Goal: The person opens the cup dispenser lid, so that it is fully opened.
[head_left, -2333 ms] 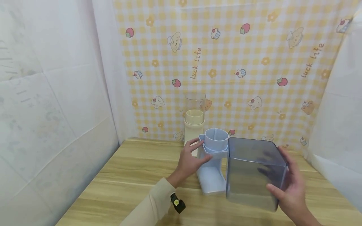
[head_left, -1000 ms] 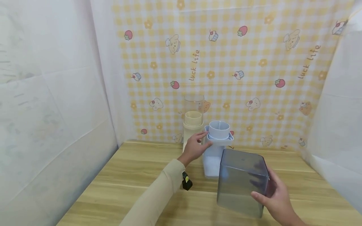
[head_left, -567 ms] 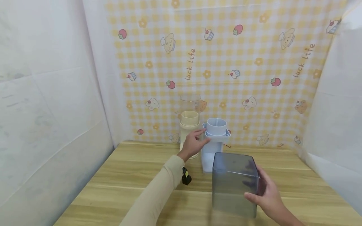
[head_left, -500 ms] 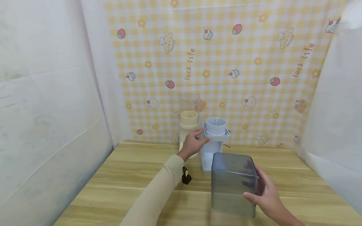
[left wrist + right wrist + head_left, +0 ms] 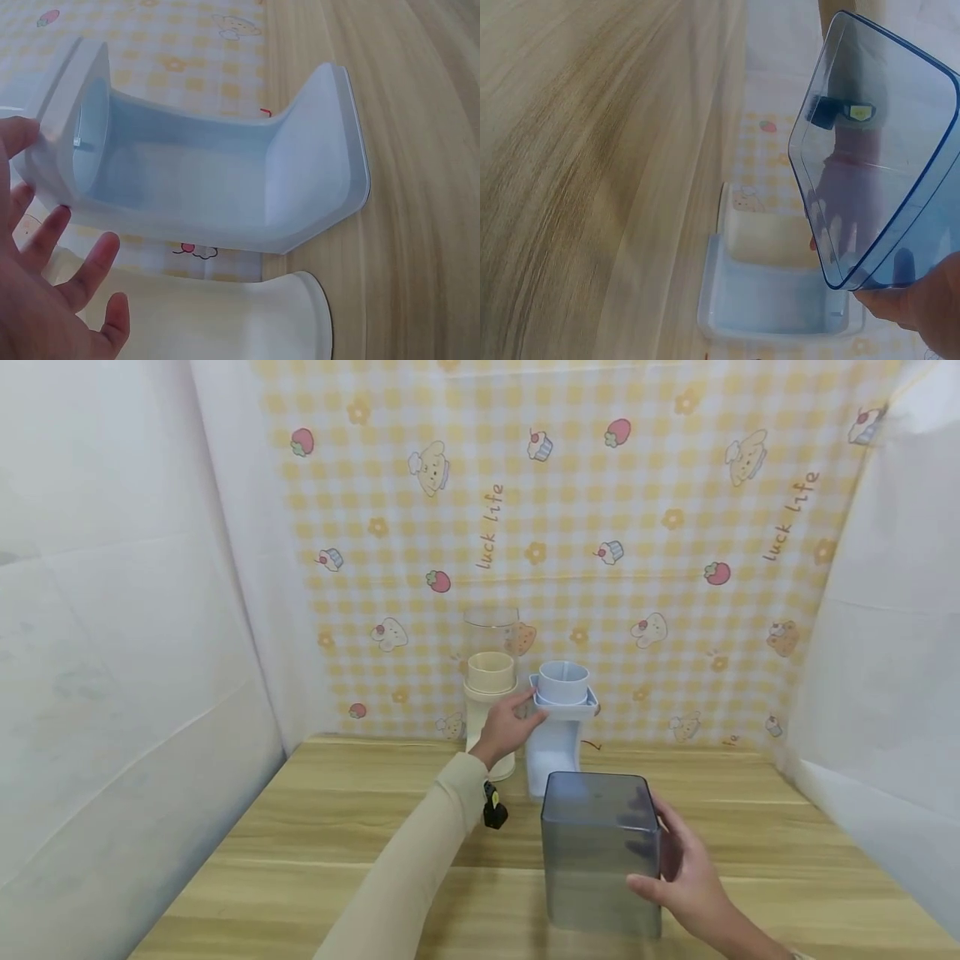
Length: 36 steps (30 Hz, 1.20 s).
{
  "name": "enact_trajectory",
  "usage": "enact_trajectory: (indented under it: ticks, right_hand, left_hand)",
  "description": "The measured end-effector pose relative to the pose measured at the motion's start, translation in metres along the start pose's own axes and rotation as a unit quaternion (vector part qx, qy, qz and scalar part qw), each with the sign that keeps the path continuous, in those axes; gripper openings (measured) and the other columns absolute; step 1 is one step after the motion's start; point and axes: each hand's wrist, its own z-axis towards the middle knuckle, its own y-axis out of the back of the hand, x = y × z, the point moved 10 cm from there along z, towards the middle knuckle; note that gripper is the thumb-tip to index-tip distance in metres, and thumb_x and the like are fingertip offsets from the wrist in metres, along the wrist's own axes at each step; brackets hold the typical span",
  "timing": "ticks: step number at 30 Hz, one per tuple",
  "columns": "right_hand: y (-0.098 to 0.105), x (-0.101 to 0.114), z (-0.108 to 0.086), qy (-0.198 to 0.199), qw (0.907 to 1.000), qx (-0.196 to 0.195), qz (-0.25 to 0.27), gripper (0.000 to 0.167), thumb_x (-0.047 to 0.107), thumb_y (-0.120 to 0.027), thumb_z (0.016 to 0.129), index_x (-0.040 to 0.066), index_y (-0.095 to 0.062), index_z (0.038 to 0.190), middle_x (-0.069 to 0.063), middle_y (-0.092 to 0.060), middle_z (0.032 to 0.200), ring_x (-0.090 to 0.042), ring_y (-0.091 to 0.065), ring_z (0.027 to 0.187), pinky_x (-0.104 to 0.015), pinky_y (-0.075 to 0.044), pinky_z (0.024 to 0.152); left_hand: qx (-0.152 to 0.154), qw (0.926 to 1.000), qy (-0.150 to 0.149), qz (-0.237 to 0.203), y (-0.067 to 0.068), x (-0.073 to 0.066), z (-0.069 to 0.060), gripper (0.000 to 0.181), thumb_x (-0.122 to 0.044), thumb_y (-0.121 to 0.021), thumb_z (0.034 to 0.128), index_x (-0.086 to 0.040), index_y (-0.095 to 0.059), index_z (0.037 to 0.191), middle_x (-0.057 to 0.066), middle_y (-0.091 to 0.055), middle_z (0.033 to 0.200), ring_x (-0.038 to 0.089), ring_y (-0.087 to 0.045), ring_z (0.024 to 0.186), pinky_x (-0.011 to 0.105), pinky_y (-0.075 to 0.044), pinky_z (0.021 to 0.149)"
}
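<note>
A light-blue dispenser stand with a round cup-like top and a flat foot is near the back of the table. My left hand grips the left side of its upper rim with thumb and fingers; in the left wrist view those fingertips touch the rim. Just left of the stand, partly behind my left hand, is a cream dispenser with a clear tube on top. My right hand holds a grey see-through box by its right side, in front of the blue stand. The box hides part of the stand's foot.
The wood-grain table ends at a yellow checked cloth backdrop. White sheets hang on the left and right. A black wrist device is on my left wrist.
The blue stand has moved back with my left hand, from in front of the cream dispenser to beside it. The grey box has come lower and nearer, away from the stand's top. The view has shifted.
</note>
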Motion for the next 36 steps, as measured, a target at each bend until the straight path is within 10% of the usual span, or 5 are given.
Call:
enact_trajectory:
  ticks: [15,36]
  right_hand:
    - [0.007,-0.02,0.005,-0.046,0.9971,-0.005,-0.06,0.086,-0.013,-0.074,0.074,-0.016,-0.026,0.146,-0.002,-0.048,0.137,-0.01,-0.058,0.115,-0.021,-0.05,0.09]
    - [0.015,-0.049,0.002,-0.095,0.9885,-0.012,-0.118,0.09,-0.013,-0.076,0.072,-0.011,-0.027,0.148,-0.019,-0.042,0.133,-0.009,-0.059,0.108,-0.025,-0.054,0.083]
  left_hand:
    - [-0.013,0.9998,0.009,0.014,-0.01,-0.005,0.013,0.056,-0.035,-0.058,0.098,-0.016,-0.045,0.149,0.007,-0.051,0.146,0.025,-0.047,0.135,0.045,-0.039,0.108]
    - [-0.007,0.9973,0.062,0.039,-0.014,0.005,0.021,0.056,-0.039,-0.057,0.0987,-0.028,-0.042,0.152,0.012,-0.058,0.139,0.028,-0.056,0.126,0.051,-0.047,0.096]
